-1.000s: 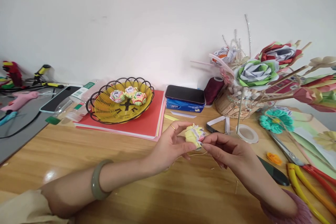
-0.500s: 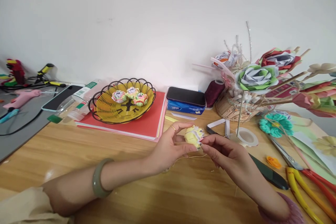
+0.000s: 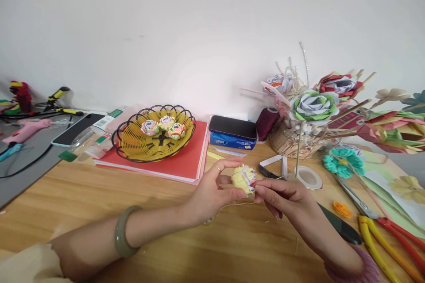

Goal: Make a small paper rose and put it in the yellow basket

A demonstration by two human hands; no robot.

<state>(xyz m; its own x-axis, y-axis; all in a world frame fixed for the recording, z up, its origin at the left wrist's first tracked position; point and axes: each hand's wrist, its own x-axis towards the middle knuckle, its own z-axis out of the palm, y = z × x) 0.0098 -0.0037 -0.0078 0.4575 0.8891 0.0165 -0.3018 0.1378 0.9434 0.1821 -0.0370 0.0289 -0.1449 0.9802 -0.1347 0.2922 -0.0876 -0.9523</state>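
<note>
A small pale yellow and white paper flower is between my two hands above the wooden table. My left hand holds it from the left, thumb below and fingers around its far side. With thumb and forefinger, my right hand pinches the petal edge on the flower's right side; the exact pinch point is partly hidden. A thin pale thread curves beneath the flower between the hands. Three similar paper flowers sit in a yellow woven basket at the back left.
Red paper sheets lie under the basket. Behind my hands is a blue tissue pack bearing a phone. Rightward stand a tape roll, scissors and a flower arrangement. A pink glue gun lies far left.
The view has shifted slightly. My hands keep hold of the paper flower, which has turned a little, and my right fingers still pinch its right edge.
</note>
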